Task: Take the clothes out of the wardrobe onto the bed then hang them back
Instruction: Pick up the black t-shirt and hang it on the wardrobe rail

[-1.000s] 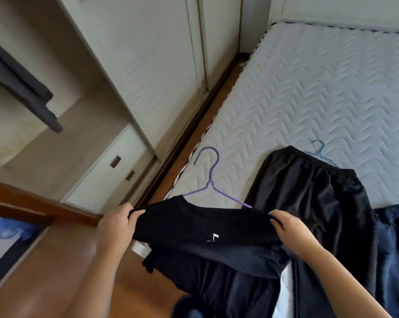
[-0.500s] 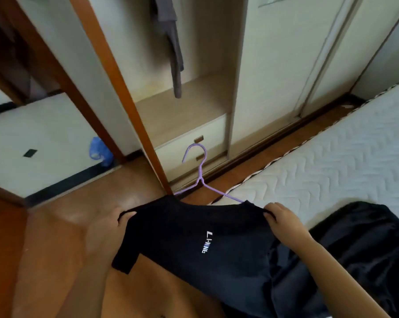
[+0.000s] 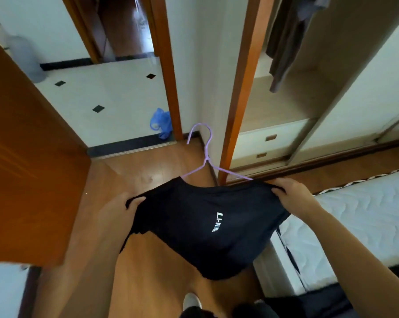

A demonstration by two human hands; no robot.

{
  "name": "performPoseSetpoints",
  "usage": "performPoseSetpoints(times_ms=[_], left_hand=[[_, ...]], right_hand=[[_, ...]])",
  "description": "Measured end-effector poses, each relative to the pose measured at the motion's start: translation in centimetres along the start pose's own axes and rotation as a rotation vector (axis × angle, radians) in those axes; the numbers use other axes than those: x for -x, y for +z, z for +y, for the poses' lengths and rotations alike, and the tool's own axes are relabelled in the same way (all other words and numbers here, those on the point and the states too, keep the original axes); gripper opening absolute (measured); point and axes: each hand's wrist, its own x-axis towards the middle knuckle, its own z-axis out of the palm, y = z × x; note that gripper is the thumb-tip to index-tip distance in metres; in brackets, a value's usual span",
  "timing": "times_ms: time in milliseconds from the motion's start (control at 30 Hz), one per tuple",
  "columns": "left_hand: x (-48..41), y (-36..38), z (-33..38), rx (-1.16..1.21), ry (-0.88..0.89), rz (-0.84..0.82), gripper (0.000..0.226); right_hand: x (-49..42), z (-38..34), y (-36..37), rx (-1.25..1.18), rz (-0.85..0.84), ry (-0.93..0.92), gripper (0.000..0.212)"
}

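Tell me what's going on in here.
A person stands between the bed and the open wardrobe, holding up a black T-shirt on a purple hanger. The left hand grips one shoulder of the shirt and the right hand grips the other. The hanger's hook points away from the person. The shirt is not yet hung. A grey garment hangs inside the wardrobe.

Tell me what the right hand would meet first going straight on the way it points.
The right hand pinches the black T-shirt, so cloth comes first; beyond lie the purple hanger and probably the wardrobe's orange post, though depth is unclear.
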Motion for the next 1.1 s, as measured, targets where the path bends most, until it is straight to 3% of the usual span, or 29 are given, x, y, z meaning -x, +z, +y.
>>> performPoseSetpoints(times_ms=[167,333,500,767,900,1100], left_hand=[[-4.3,-1.0,0.6,0.001,0.071,0.005,0.028],[-8.2,0.8,5.9,0.047,0.179,-0.01,0.031],[-13.0,5.0,14.1,0.006,0.381,-0.078,0.026],[-18.4,10.9,31.3,0.035,0.771,-0.037,0.033],[-20.3,12.4,37.2,0.053,0.922,-0.065,0.036],[-23.8,13.2,42.8,0.101,1.125,-0.1,0.039]], right_hand=[[-2.2,-2.0,-2.3,-0.037,0.02,-0.001,0.015],[-4.5,0.9,-6.0,-0.065,0.212,0.047,0.014],[-7.5,7.6,-9.1,-0.119,0.391,0.19,0.012],[-8.3,16.7,-16.1,-0.194,0.583,0.413,0.013],[-8.3,19.1,-18.3,-0.214,0.612,0.516,0.02],[-9.3,19.9,-21.0,-0.242,0.75,0.587,0.014]])
